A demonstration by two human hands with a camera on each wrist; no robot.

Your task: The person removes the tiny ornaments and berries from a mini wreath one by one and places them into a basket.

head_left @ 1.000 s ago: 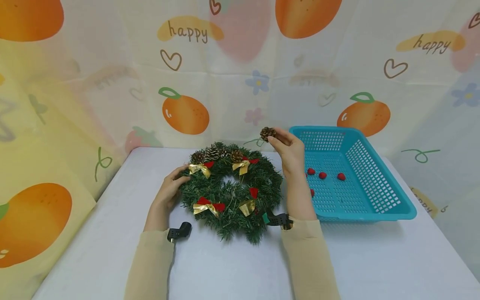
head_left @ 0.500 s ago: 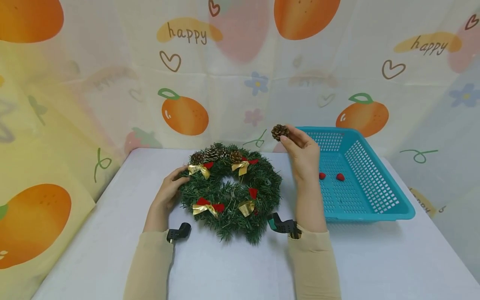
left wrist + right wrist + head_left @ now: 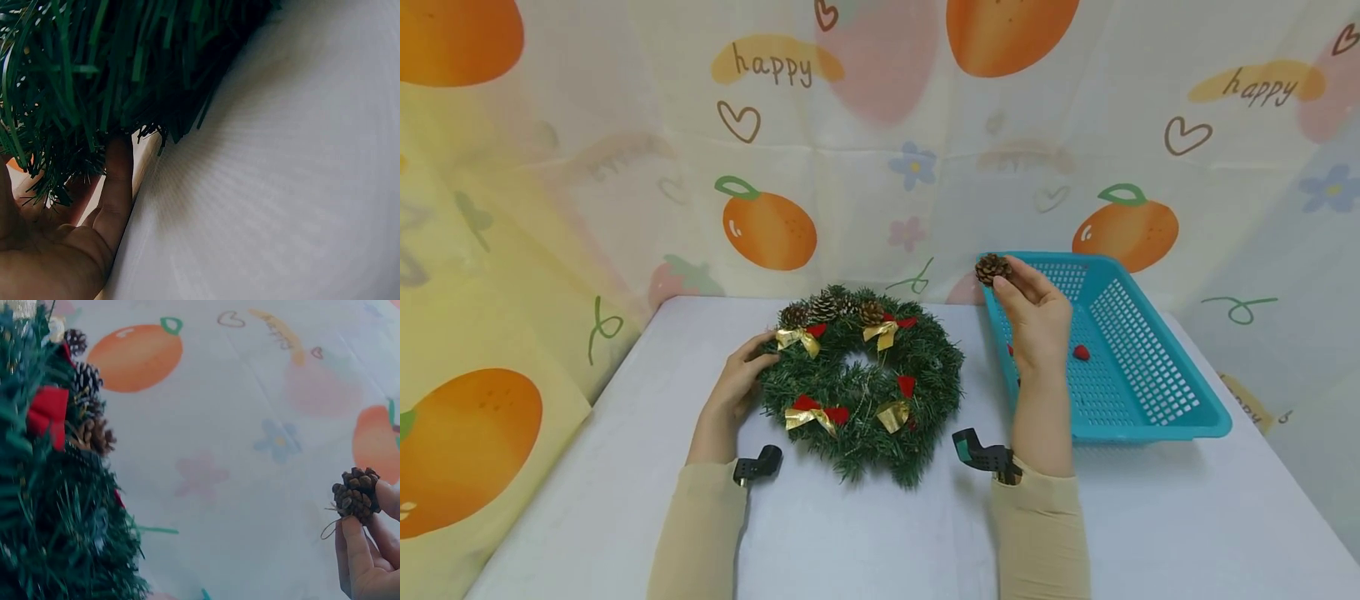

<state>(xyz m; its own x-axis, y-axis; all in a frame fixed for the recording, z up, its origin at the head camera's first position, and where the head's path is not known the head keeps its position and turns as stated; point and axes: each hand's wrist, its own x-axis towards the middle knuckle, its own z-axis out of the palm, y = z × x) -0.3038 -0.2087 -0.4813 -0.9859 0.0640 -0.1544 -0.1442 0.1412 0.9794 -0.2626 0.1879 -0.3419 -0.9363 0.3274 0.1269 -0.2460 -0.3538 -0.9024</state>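
Note:
A pine cone (image 3: 992, 269) with brown scales is pinched between the thumb and fingers of my right hand (image 3: 1041, 321), held up by the basket's near-left side. In the right wrist view a thin loop of wire or string hangs from the pine cone (image 3: 356, 495). My left hand (image 3: 737, 385) grips the left edge of a green wreath (image 3: 857, 392) lying on the table. From the left wrist view, the fingers of that hand (image 3: 62, 256) go in under the greenery. Gold-and-red bows (image 3: 811, 415) and several pine cones (image 3: 823, 308) decorate the wreath.
A blue plastic basket (image 3: 1172, 367) stands right of the wreath. Small red balls or berries (image 3: 1081, 352) lie inside it, partly hidden by my right arm. Behind the white-covered table (image 3: 857, 533) hangs a printed curtain (image 3: 850, 192).
My right hand has moved to the right with the pine cone, away from the wreath and over the basket's left side. The left hand and the wreath have stayed put.

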